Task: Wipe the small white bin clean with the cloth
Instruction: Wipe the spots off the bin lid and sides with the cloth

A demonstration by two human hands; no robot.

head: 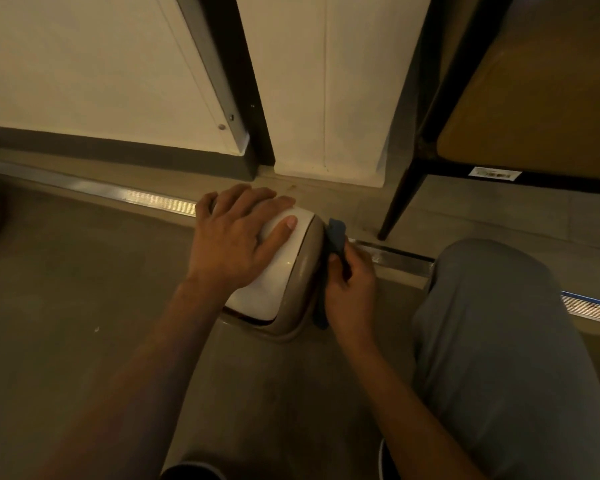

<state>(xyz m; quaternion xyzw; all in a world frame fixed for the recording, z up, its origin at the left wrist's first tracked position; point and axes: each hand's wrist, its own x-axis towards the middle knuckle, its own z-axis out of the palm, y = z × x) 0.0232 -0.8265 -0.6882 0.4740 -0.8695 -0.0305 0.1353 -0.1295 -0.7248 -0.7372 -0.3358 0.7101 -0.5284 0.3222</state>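
The light, slick plastic bin [284, 271] likely slides easily, so the flat left hand [236, 237] steadies its domed lid while the right hand [352, 289] grips the soft blue cloth [336, 237] against its right flank.

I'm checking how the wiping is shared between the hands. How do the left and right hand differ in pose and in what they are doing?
The left hand lies spread over the bin's white lid, fingers fairly straight; the right hand has its fingers curled round the dark blue cloth.
The left hand sits on top of the bin; the right hand is at its right side, pressing the cloth against the beige rim.
Both are bare and at the bin.
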